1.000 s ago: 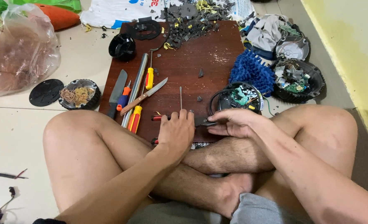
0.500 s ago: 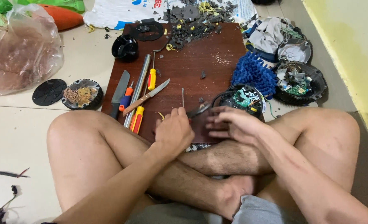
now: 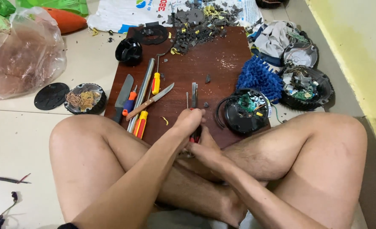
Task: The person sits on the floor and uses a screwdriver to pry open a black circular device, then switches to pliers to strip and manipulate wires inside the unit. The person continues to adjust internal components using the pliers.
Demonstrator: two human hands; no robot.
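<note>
Broadly, a dark red-brown wooden board [image 3: 222,59] lies on the tiled floor before a person sitting cross-legged, and most of the work sits on it. At its far edge spreads a heap of grey broken plastic bits [image 3: 200,21] with yellow scraps, which suggests much breaking-up is already done. Off the board's right edge stand two round black housings with exposed circuit boards [image 3: 306,87], opened, beside a blue shaggy mop pad [image 3: 258,76]. At the near right corner rests another round black housing [image 3: 245,111], its green circuit board and wires not yet taken out, so that part seems left to do. Along the left edge lie a metal rod [image 3: 142,91], a knife [image 3: 150,101] and orange-handled screwdrivers [image 3: 140,124], all unused now. At the near edge the left hand [image 3: 190,121] is curled closed around red-handled pliers [image 3: 194,95], whose grey tips point up the board. The right hand [image 3: 205,150] sits just below it, fingers bent on something I cannot make out.
</note>
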